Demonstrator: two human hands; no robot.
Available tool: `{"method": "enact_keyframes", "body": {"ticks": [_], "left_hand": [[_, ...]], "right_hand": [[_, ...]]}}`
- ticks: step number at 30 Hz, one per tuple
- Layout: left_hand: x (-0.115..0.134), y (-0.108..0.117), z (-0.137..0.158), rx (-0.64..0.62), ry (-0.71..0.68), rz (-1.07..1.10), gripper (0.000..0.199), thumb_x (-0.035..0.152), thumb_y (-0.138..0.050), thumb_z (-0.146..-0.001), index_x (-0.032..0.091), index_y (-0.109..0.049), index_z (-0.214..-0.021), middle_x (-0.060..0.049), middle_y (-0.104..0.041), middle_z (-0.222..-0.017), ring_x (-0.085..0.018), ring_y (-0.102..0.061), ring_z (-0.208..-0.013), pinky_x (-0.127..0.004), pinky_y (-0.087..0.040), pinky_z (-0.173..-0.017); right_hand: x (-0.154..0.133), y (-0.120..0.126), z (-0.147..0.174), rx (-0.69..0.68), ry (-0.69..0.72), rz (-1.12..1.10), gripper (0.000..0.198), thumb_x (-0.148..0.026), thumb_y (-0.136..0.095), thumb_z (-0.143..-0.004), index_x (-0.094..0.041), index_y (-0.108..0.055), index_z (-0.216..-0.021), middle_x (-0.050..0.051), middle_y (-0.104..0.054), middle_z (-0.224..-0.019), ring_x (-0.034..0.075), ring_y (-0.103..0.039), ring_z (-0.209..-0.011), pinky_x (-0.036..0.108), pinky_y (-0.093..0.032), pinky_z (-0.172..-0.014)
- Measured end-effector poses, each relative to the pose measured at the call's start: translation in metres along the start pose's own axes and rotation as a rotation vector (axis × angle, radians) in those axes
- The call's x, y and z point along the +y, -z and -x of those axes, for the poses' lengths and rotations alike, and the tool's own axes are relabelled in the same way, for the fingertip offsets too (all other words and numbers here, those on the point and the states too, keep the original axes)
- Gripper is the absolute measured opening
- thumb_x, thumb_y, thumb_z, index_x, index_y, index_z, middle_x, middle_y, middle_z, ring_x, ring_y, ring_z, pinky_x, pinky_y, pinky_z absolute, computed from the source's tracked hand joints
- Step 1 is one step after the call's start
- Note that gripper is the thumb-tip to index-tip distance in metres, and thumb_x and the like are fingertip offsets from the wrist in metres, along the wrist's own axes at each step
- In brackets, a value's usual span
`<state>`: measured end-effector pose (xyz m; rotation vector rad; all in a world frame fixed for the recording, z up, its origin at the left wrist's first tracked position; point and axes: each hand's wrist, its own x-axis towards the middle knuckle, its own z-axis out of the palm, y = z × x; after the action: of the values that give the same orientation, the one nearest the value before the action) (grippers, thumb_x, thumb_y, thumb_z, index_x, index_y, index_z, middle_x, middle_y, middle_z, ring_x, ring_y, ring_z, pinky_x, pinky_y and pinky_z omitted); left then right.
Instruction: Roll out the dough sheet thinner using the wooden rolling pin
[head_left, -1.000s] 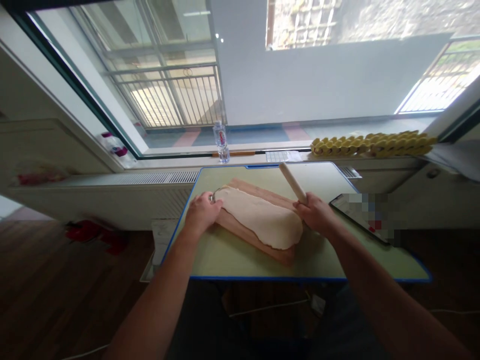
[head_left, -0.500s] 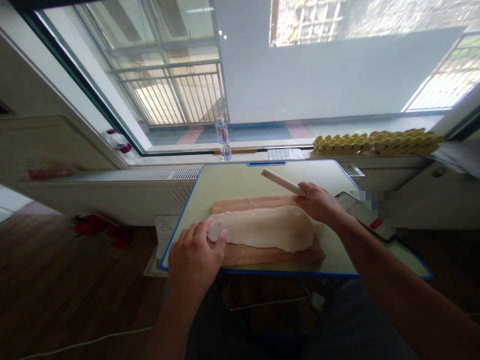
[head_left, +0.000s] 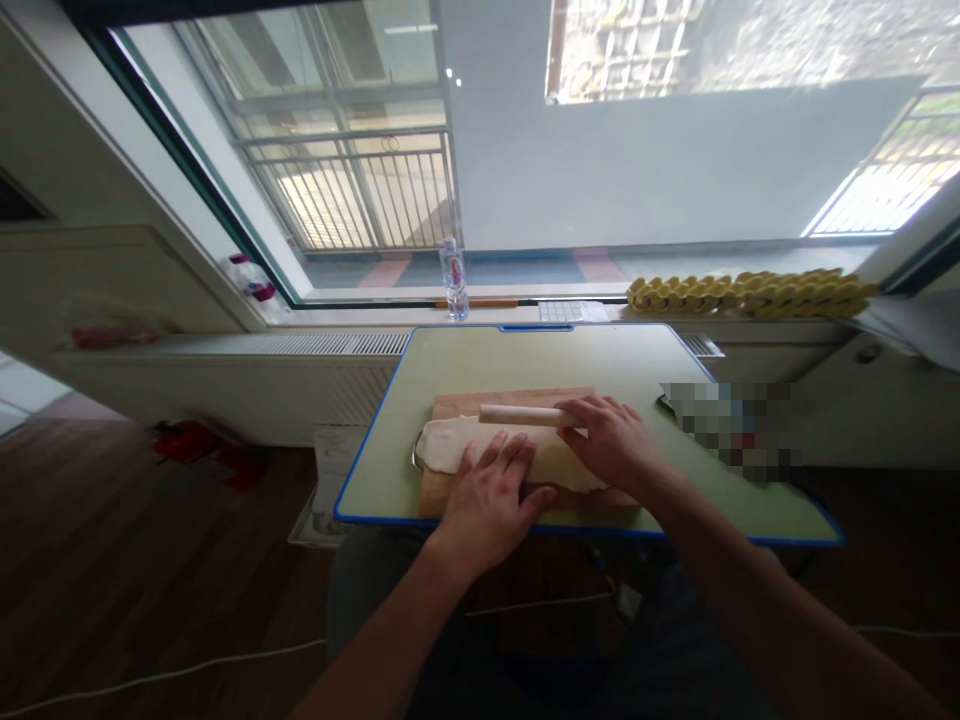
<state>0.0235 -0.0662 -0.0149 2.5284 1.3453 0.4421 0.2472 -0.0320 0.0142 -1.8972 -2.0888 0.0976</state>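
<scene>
One blue-edged bench (head_left: pixel 480 356) carries one wooden board (head_left: pixel 517 398), on which lies one pale, long, flat dough sheet (head_left: pixel 553 456) with wavy edges. The left hand (head_left: pixel 489 500) rests on it, grip released; the right hand (head_left: pixel 613 442) grasps one rolling pin (head_left: pixel 519 414).

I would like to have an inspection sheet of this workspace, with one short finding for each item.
Surface: green table with blue edge.
Work items: flattened dough on a wooden board; rolling pin over the dough.
Clutter: flat object, mostly pixelated, at the table's right side.
Hands: left hand spread on the dough; right hand gripping the rolling pin's end.
Cables: white cord on the floor.
Surroundings: windowsill with clear bottle and yellow decoration.
</scene>
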Motion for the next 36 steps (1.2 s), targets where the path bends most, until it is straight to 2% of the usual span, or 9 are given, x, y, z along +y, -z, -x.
{"method": "enact_keyframes", "body": {"ticks": [3, 6, 9, 13, 15, 18, 26, 30, 36], "left_hand": [[0.002, 0.015, 0.007, 0.081, 0.010, 0.071, 0.044, 0.053, -0.052, -0.105, 0.026, -0.071, -0.134, -0.009, -0.066, -0.150, -0.028, -0.057, -0.143, -0.051, -0.037, -0.126], [0.003, 0.034, 0.008, 0.279, 0.065, 0.098, 0.031, 0.042, -0.051, -0.106, 0.026, -0.078, -0.106, -0.007, -0.079, -0.119, -0.025, -0.070, -0.116, -0.043, -0.050, -0.111], [-0.003, 0.045, -0.011, 0.406, 0.109, 0.027, 0.032, 0.037, -0.047, -0.106, 0.024, -0.075, -0.112, -0.008, -0.078, -0.119, -0.025, -0.067, -0.116, -0.041, -0.049, -0.109], [-0.022, 0.033, -0.051, 0.289, 0.236, -0.131, 0.036, 0.035, -0.046, -0.106, 0.023, -0.070, -0.131, -0.010, -0.070, -0.141, -0.027, -0.060, -0.132, -0.046, -0.040, -0.119], [-0.031, 0.024, -0.064, 0.198, 0.282, -0.176, 0.042, 0.038, -0.045, -0.107, 0.025, -0.065, -0.141, -0.010, -0.063, -0.153, -0.029, -0.054, -0.142, -0.052, -0.033, -0.125], [-0.038, 0.015, -0.071, 0.111, 0.286, -0.200, 0.050, 0.044, -0.041, -0.108, 0.026, -0.057, -0.152, -0.011, -0.054, -0.162, -0.032, -0.046, -0.150, -0.059, -0.027, -0.127], [-0.040, 0.020, -0.076, 0.108, 0.240, -0.252, 0.046, 0.049, -0.040, -0.107, 0.031, -0.064, -0.143, -0.011, -0.064, -0.149, -0.033, -0.053, -0.138, -0.057, -0.035, -0.118], [-0.042, 0.022, -0.080, 0.133, 0.232, -0.257, 0.040, 0.045, -0.044, -0.107, 0.029, -0.068, -0.135, -0.011, -0.068, -0.140, -0.032, -0.057, -0.129, -0.054, -0.039, -0.113], [-0.050, 0.028, -0.096, 0.115, 0.232, -0.281, 0.037, 0.042, -0.042, -0.108, 0.026, -0.072, -0.124, -0.012, -0.072, -0.125, -0.031, -0.060, -0.120, -0.049, -0.043, -0.103]], "right_hand": [[-0.003, -0.002, 0.004, -0.011, -0.001, -0.008, 0.034, -0.031, -0.063, -0.096, -0.032, -0.076, -0.127, 0.005, -0.075, -0.130, 0.028, -0.063, -0.119, 0.041, -0.042, -0.103], [-0.009, -0.004, 0.006, -0.027, 0.044, -0.024, 0.036, -0.028, -0.064, -0.094, -0.034, -0.077, -0.127, 0.003, -0.075, -0.131, 0.028, -0.060, -0.125, 0.043, -0.040, -0.109], [-0.012, -0.004, 0.004, -0.064, 0.160, -0.047, 0.038, -0.029, -0.066, -0.093, -0.036, -0.076, -0.129, 0.002, -0.072, -0.138, 0.028, -0.057, -0.133, 0.044, -0.038, -0.114], [-0.012, -0.003, -0.010, -0.125, 0.242, -0.052, 0.040, -0.048, -0.065, -0.098, -0.036, -0.073, -0.136, 0.001, -0.066, -0.149, 0.027, -0.054, -0.141, 0.044, -0.035, -0.120], [-0.010, -0.004, -0.019, -0.119, 0.187, -0.022, 0.047, -0.055, -0.048, -0.107, -0.032, -0.067, -0.144, 0.004, -0.063, -0.153, 0.027, -0.053, -0.143, 0.045, -0.036, -0.120], [-0.009, -0.010, -0.031, -0.095, 0.094, 0.081, 0.052, -0.049, -0.030, -0.113, -0.029, -0.061, -0.150, 0.007, -0.059, -0.157, 0.028, -0.055, -0.140, 0.048, -0.039, -0.115], [-0.010, -0.027, -0.037, 0.008, 0.071, 0.184, 0.049, -0.044, -0.033, -0.112, -0.027, -0.060, -0.149, 0.007, -0.065, -0.150, 0.028, -0.054, -0.136, 0.043, -0.037, -0.110], [-0.011, -0.027, -0.042, -0.016, 0.065, 0.173, 0.047, -0.045, -0.035, -0.112, -0.029, -0.064, -0.145, 0.006, -0.069, -0.143, 0.027, -0.059, -0.130, 0.042, -0.040, -0.105], [-0.011, -0.026, -0.059, -0.058, 0.046, 0.137, 0.050, -0.050, -0.034, -0.111, -0.030, -0.063, -0.147, 0.007, -0.066, -0.149, 0.030, -0.056, -0.133, 0.047, -0.039, -0.109]]}}
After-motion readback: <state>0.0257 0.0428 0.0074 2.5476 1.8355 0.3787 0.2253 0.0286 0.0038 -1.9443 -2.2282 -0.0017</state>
